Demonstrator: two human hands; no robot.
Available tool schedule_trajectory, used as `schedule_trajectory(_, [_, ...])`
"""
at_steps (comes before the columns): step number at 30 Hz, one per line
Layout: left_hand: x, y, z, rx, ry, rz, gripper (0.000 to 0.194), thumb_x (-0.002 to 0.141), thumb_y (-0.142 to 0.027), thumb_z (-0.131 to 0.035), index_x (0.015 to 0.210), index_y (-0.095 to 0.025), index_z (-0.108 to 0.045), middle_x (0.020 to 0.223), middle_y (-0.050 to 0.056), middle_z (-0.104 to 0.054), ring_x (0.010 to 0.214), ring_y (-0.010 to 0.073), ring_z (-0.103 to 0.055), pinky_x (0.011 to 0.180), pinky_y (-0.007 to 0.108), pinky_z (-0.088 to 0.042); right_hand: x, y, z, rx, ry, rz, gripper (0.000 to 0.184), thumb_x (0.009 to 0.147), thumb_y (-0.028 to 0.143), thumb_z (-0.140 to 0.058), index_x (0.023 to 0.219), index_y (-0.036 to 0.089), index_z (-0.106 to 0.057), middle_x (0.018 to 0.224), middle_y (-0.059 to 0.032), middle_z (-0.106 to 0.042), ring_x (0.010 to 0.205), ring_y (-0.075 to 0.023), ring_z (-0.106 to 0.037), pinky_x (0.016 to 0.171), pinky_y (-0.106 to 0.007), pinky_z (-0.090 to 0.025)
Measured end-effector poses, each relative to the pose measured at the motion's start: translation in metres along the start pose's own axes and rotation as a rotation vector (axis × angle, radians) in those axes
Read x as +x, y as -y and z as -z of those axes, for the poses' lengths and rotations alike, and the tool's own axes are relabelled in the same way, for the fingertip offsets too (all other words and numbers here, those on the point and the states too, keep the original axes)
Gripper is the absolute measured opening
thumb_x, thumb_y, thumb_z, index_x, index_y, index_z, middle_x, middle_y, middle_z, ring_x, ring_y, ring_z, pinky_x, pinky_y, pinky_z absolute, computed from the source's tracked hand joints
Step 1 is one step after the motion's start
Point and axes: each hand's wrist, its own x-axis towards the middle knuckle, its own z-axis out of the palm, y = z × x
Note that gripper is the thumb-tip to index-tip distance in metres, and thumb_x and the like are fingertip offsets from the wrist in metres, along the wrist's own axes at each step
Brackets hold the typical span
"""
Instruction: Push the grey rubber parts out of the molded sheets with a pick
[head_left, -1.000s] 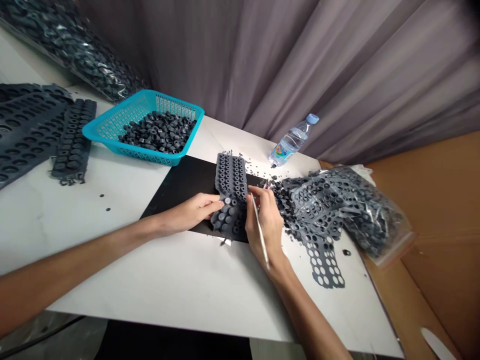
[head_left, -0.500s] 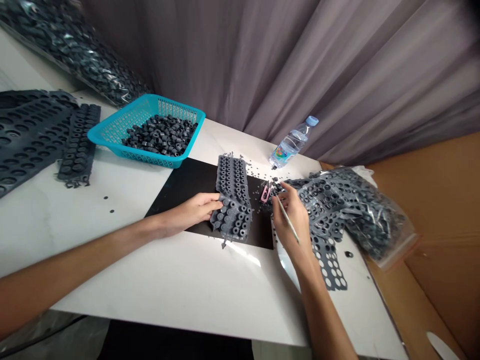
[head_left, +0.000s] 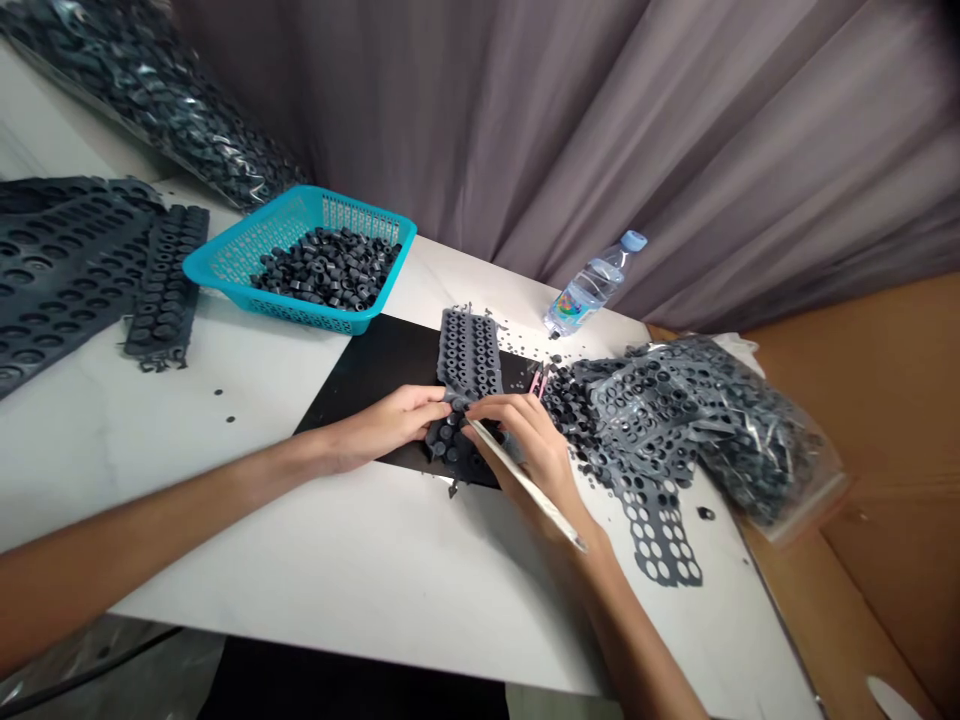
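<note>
A dark grey moulded rubber sheet (head_left: 469, 345) with rows of round studs lies on a black mat (head_left: 352, 385); its near part is bent. My left hand (head_left: 394, 425) pinches the sheet's left edge. Over the near right part of the sheet is my right hand (head_left: 529, 440), closed around a thin white stick-like tool (head_left: 529, 485) whose upper end is at the studs. My right fingers cover part of the sheet, and the tool's tip is hard to make out. Just beyond that hand lie pink-handled snips (head_left: 538, 380), partly hidden.
A turquoise basket (head_left: 300, 314) holds small black rubber pieces. More studded sheets (head_left: 67, 260) lie left. To the right are loose black pieces (head_left: 574, 405), punched sheets (head_left: 656, 530) and a filled plastic bag (head_left: 772, 450). A water bottle (head_left: 589, 290) stands tilted-looking near the curtain.
My right hand has moved left with the white tool, from beside the loose pieces to the near part of the sheet. My left hand keeps its hold; the view has shifted slightly.
</note>
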Motion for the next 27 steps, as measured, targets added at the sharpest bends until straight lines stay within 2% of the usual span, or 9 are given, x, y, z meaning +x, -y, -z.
schedule_trajectory(5, [0.001, 0.004, 0.002, 0.024, -0.010, -0.030, 0.025, 0.095, -0.039, -0.064, 0.103, -0.016, -0.068, 0.087, 0.004, -0.066, 0.091, 0.0222, -0.063, 0.086, 0.037, -0.051, 0.000, -0.005, -0.001, -0.023, 0.075, 0.045, 0.013, 0.102, 0.031, -0.063, 0.113, 0.027, -0.067, 0.121, -0.0064, -0.071, 0.108, -0.0233, -0.065, 0.099, -0.040, -0.052])
schedule_trajectory(19, [0.001, 0.005, 0.003, 0.084, -0.007, -0.056, 0.029, 0.094, -0.043, -0.063, 0.100, -0.015, -0.069, 0.086, 0.005, -0.066, 0.088, 0.0222, -0.063, 0.079, 0.035, -0.052, 0.000, -0.006, -0.004, -0.109, 0.065, 0.010, 0.016, 0.104, 0.034, -0.058, 0.116, 0.026, -0.066, 0.116, -0.0064, -0.071, 0.106, -0.0242, -0.063, 0.094, -0.039, -0.053])
schedule_trajectory(24, [0.001, 0.006, 0.003, 0.104, -0.003, -0.057, 0.032, 0.095, -0.044, -0.062, 0.104, -0.015, -0.068, 0.087, 0.004, -0.066, 0.088, 0.0218, -0.063, 0.079, 0.035, -0.051, -0.002, -0.005, -0.011, -0.249, 0.051, -0.024, 0.028, 0.106, 0.037, -0.055, 0.130, 0.027, -0.063, 0.121, -0.0087, -0.068, 0.109, -0.0261, -0.060, 0.088, -0.040, -0.056])
schedule_trajectory(27, [0.001, 0.007, 0.003, 0.118, 0.003, -0.059, 0.032, 0.096, -0.046, -0.061, 0.103, -0.015, -0.067, 0.086, 0.004, -0.064, 0.089, 0.0220, -0.062, 0.079, 0.035, -0.051, -0.003, -0.006, -0.016, -0.349, 0.044, -0.017, 0.029, 0.107, 0.036, -0.051, 0.132, 0.027, -0.064, 0.119, -0.0102, -0.067, 0.107, -0.0272, -0.058, 0.081, -0.040, -0.058])
